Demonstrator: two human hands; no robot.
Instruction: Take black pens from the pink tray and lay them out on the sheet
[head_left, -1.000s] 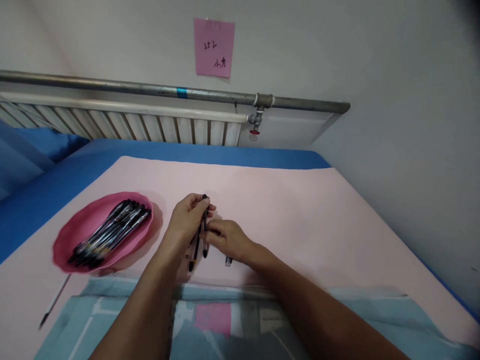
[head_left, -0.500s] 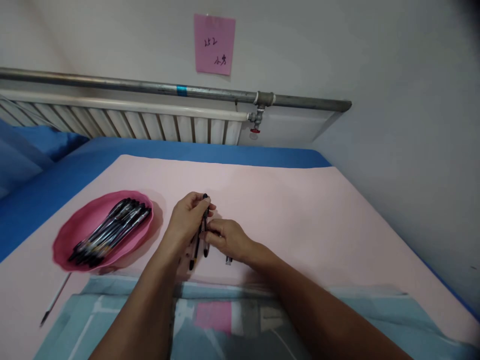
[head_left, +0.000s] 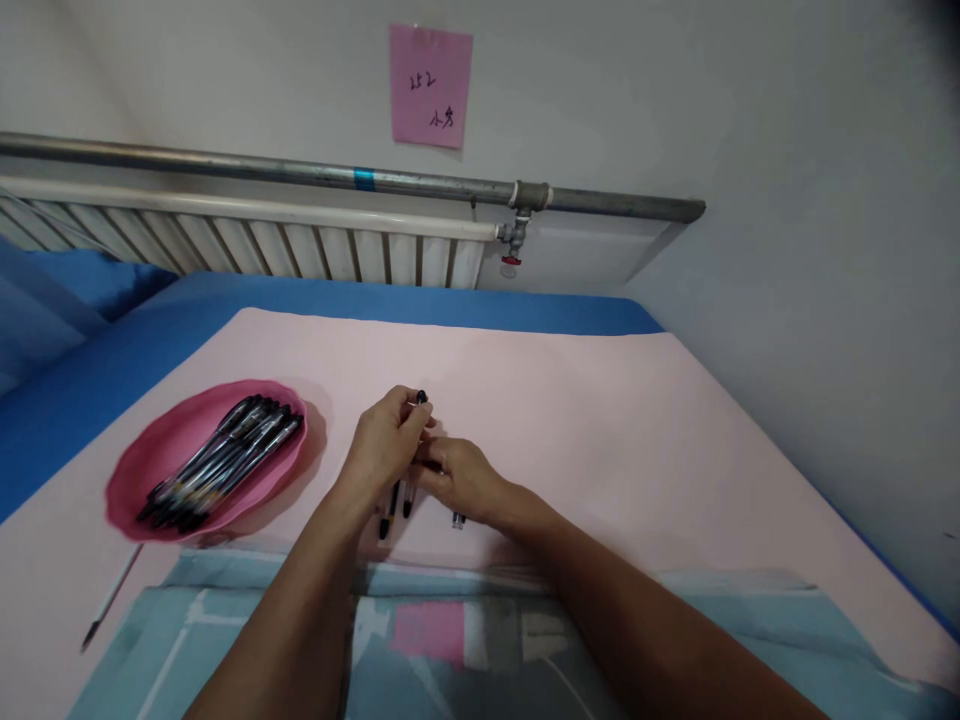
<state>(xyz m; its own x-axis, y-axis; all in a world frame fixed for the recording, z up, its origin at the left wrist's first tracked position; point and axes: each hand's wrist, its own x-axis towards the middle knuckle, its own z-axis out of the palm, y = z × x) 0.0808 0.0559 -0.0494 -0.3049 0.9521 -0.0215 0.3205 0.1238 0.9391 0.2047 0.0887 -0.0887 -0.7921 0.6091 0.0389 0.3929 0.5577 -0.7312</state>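
Both hands work at one pen (head_left: 421, 397) near the middle of the frame, just above the pink sheet (head_left: 570, 430). The step in hand looks like handling a pen's parts at close range. The left hand (head_left: 384, 437) pinches the pen's upper end between thumb and fingers, its dark tip poking out above. The right hand (head_left: 459, 474) is bent into a narrow pinch just below, seemingly on the same pen; its fingertips are partly hidden. As a judgement, the next move calls for a steady left pinch and a light, well-aligned right one.

Counted: one pen is between the hands. Two slim ends show below them: a dark-tipped pen end (head_left: 388, 512) and a paler end (head_left: 409, 496), which may be the held pen's lower part; I cannot tell. One small shiny piece (head_left: 458, 520) shows just under the right hand. One pink bowl (head_left: 135, 470) sits at centre left, holding a bundle of pens (head_left: 232, 460), overlapping too much to count exactly. One thin stick (head_left: 112, 595) lies at lower left. One pink note (head_left: 430, 86) is on the wall, upper centre.
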